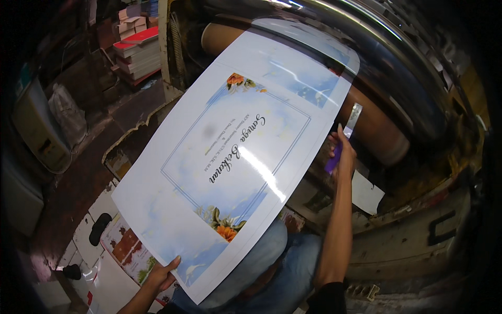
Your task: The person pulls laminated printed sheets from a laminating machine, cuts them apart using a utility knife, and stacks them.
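Note:
A large glossy printed sheet (141, 183), white with blue patches, a framed panel and orange flowers, slants across the middle. Its far end lies against a shiny metal roller. At the near left corner my left hand (163, 276) pinches the sheet, thumb on top and fingers mostly hidden beneath. My right hand (345, 153) is closed around a purple-handled utility knife (333, 159), whose wide silver blade points up beside the sheet's right edge. Whether the blade touches the sheet, I cannot tell.
The big metal roller (397, 63) spans the upper right, with a brown roll (374, 125) below it. Stacks of red-covered paper blocks (138, 52) stand at the upper left. A clear plastic bag (68, 111) is at the left. A white scrap (366, 192) hangs by my right forearm.

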### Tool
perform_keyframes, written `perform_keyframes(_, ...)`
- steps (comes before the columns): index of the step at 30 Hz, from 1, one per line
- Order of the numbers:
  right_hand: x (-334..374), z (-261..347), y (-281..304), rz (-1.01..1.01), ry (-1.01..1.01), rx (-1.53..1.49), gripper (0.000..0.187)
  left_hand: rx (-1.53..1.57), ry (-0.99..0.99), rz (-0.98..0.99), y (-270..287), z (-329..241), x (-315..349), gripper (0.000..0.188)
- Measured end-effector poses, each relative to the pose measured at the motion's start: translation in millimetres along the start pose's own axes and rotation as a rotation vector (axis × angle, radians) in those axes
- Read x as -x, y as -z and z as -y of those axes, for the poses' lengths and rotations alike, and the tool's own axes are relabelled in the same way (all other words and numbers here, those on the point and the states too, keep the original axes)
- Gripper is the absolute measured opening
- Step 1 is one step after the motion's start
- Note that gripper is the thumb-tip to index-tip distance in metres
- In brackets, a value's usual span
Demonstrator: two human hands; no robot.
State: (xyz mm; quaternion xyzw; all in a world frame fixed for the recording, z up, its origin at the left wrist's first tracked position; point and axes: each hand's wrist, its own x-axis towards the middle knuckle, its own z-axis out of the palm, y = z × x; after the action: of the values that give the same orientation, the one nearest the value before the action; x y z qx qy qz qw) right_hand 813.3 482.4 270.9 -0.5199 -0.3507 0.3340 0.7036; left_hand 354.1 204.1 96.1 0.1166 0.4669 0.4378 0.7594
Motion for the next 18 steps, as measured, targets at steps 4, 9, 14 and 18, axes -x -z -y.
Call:
perform_keyframes(4, -13.1, -3.6, -24.6, 0.043, -0.191, -0.172, 0.037, 0.024, -0.002, -0.022, 14.7, 14.1, 10.1, 0.055)
perform_keyframes(9, -22.5, -26.2, -25.8, -0.051, -0.172, 0.018, 0.029, 0.021, -0.022, -0.088, 42.9, 28.2, 19.8, 0.056)
perform_keyframes(14, -27.9, -64.5, 11.8, 0.072, -0.156, 0.048, 0.023, 0.016, 0.021, 0.018, 104.9, 10.1, -0.7, 0.060)
perform_keyframes(18, 16.2, -47.8, -15.4, 0.106, -0.194, 0.223, 0.021, -0.072, -0.061, -0.049, 169.5, -13.0, 12.4, 0.054)
